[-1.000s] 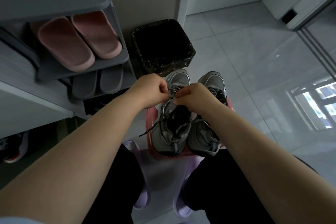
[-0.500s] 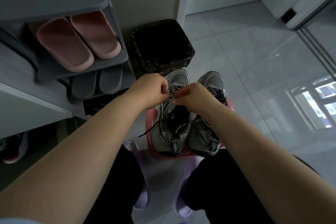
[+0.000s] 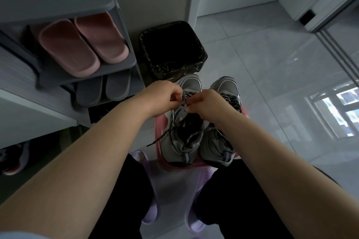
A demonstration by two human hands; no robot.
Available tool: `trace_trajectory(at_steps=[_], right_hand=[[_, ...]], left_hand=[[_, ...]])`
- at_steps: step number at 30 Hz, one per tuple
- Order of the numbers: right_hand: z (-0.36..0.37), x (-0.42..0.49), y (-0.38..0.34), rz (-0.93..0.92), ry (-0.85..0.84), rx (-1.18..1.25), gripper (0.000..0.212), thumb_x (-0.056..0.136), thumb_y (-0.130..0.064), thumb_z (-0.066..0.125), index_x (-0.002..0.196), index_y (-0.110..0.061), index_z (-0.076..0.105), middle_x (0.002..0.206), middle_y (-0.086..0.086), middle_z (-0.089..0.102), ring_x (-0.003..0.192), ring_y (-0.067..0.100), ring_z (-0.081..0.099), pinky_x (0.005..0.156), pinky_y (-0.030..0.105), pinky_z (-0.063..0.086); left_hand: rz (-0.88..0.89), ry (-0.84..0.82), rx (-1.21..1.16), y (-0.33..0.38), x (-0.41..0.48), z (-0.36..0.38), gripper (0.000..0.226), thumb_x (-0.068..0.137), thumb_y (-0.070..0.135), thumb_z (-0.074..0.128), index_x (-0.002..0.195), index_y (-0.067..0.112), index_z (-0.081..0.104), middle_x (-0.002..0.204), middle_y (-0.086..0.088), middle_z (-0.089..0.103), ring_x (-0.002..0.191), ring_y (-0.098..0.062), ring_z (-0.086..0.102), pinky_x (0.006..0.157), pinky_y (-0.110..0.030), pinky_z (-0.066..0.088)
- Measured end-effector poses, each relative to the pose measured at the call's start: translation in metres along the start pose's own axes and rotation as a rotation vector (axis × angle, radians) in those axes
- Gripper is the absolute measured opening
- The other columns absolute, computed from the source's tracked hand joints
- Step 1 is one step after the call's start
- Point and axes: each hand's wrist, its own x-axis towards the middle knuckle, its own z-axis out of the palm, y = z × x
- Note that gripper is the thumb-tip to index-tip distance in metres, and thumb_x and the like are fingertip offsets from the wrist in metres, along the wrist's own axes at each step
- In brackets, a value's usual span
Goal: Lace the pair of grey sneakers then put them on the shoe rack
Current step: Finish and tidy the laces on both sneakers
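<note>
**Both hands on the lace of the left grey sneaker, pair not yet on the rack**

The grey sneakers sit side by side on a pink plastic stool (image 3: 160, 122), toes pointing away from the person, between the knees. The left sneaker (image 3: 175, 147) is only part laced and the right sneaker (image 3: 226, 88) shows lacing across its top. The left hand (image 3: 162, 96) and right hand (image 3: 208, 105) meet over the front eyelets of the left sneaker. The fingers (image 3: 175, 96) of both hands are curled and clamped on the dark lace (image 3: 184, 96), nearly touching each other. One loose lace end trails off the shoe's left side, over the stool edge.

The shoe rack (image 3: 118, 67) stands to the left, near the stool but apart from it. It has pink slippers (image 3: 83, 44) on one shelf and grey slippers (image 3: 103, 90) on the shelf below. A black bin (image 3: 172, 48) stands just beyond the sneaker toes, on the tiled floor (image 3: 262, 64). The person's feet wear purple slippers (image 3: 149, 214). A dark shoe with a red sole (image 3: 13, 159) lies at the far left, mostly hidden.
</note>
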Motion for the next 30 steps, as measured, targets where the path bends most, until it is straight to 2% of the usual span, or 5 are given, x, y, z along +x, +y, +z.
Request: trace_trajectory(at_steps=[9,12,20,26,30], right_hand=[[-0.003,-0.003,-0.004,-0.085,-0.049,-0.285,0.029,0.087,-0.011,0.054,0.111,-0.019,0.069,0.109,-0.002,0.068,0.095,0.014,0.062,0.080,0.020,0.046],[0.002,-0.006,-0.002,-0.118,0.056,-0.310,0.018,0.084,-0.019,0.063,0.099,-0.020,0.073,0.089,-0.001,0.067,0.082,0.016,0.061,0.070,0.024,0.044],[-0.006,-0.006,-0.005,-0.142,0.098,-0.310,0.014,0.089,-0.016,0.056,0.077,-0.019,0.061,0.085,0.000,0.068,0.079,0.015,0.063,0.068,0.026,0.050],[-0.041,-0.021,0.002,-0.234,-0.016,0.283,0.022,0.094,-0.007,0.048,0.074,-0.016,0.048,0.099,0.008,0.071,0.097,0.021,0.067,0.092,0.043,0.052],[-0.050,-0.031,-0.007,-0.241,0.014,0.629,0.023,0.099,-0.007,0.035,0.079,-0.010,0.043,0.082,0.009,0.071,0.091,0.030,0.069,0.092,0.046,0.051]], left_hand=[[-0.110,0.053,0.005,0.006,-0.001,0.003,0.012,0.087,0.024,0.062,0.089,0.016,0.071,0.082,0.004,0.062,0.087,-0.017,0.061,0.072,-0.026,0.042],[-0.143,0.007,-0.012,0.006,-0.004,-0.001,0.029,0.085,0.046,0.058,0.092,0.021,0.070,0.095,0.003,0.068,0.095,-0.017,0.060,0.083,-0.031,0.047],[-0.304,-0.037,0.031,0.006,-0.002,0.000,0.091,0.062,0.057,0.074,0.139,0.038,0.031,0.150,-0.001,0.015,0.137,-0.029,0.012,0.112,-0.043,0.016],[-0.318,-0.090,-0.061,0.001,0.003,-0.001,0.086,0.065,0.045,0.079,0.138,0.037,0.034,0.156,-0.001,0.007,0.143,-0.030,0.003,0.114,-0.047,0.017],[-0.303,-0.124,-0.211,-0.002,0.008,0.001,0.090,0.064,0.035,0.082,0.139,0.032,0.033,0.149,-0.003,0.030,0.132,-0.026,0.036,0.106,-0.041,0.039]])
